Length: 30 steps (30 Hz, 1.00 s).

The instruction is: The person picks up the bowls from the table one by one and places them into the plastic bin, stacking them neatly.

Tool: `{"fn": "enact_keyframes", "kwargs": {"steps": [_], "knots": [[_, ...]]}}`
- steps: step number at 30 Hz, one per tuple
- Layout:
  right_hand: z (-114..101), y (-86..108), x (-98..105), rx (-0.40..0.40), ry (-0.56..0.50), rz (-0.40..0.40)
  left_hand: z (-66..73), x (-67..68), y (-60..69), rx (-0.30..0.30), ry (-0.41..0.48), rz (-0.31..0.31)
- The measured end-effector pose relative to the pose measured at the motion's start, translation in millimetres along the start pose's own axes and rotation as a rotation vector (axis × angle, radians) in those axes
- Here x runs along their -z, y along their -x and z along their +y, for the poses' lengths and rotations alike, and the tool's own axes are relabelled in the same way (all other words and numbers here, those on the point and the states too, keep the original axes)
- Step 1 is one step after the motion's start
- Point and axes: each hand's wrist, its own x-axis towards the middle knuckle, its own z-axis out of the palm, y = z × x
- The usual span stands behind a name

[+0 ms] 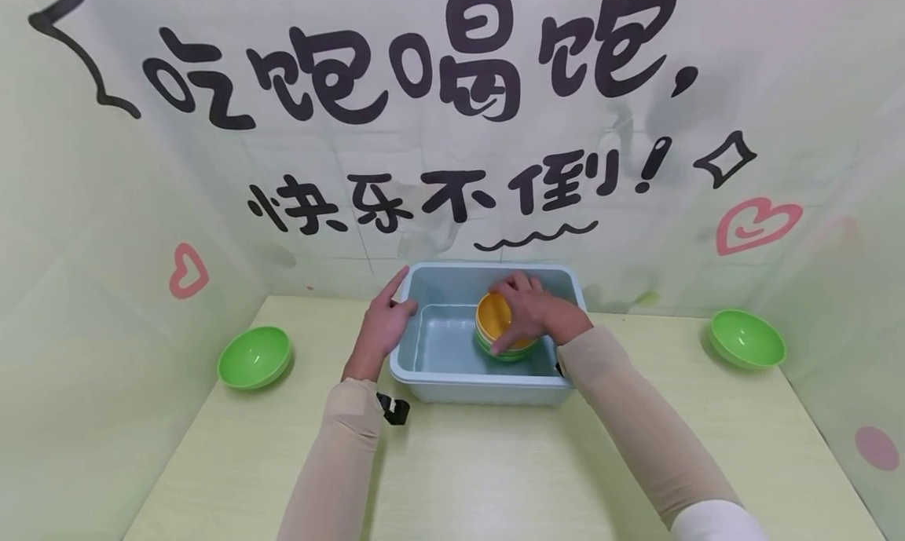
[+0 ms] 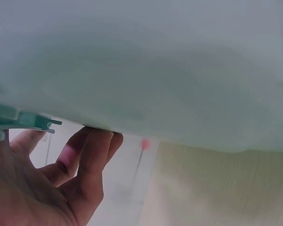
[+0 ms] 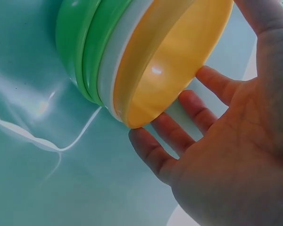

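Note:
A light blue plastic tub (image 1: 488, 380) stands on the table near the back wall. Inside, toward its right side, sits a stack of nested bowls: a yellow bowl (image 3: 179, 61) on top, then a white bowl (image 3: 114, 61), then green bowls (image 3: 80, 52). My right hand (image 1: 526, 309) reaches over the tub's right side and holds the yellow bowl by its rim, fingertips on the far edge and thumb on the near edge. At the tub's left rim my left hand (image 1: 385, 321) grips the edge, thumb over the rim and fingers against the outer wall (image 2: 146, 84).
One green bowl (image 1: 254, 358) rests at the table's left side, another green bowl (image 1: 746, 339) at the right. Behind the table (image 1: 488, 470) hangs a pale curtain (image 1: 396, 148) with black lettering; similar cloth closes both sides.

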Motion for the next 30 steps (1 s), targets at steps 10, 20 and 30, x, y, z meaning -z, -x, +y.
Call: {"fn": "enact_keyframes", "kwargs": {"steps": [10,20,30], "knots": [[0.5,-0.8,8.4,0.015,-0.022,0.008,0.0,-0.8,0.9,0.011,0.020,-0.012],[2.1,8.1,32.7,0.069,-0.168,0.071,4.0,-0.9,-1.2,-0.001,0.007,0.004],[5.7,16.1,45.9,0.103,-0.310,0.163,2.5,0.2,0.6,0.013,0.009,-0.019]]}}
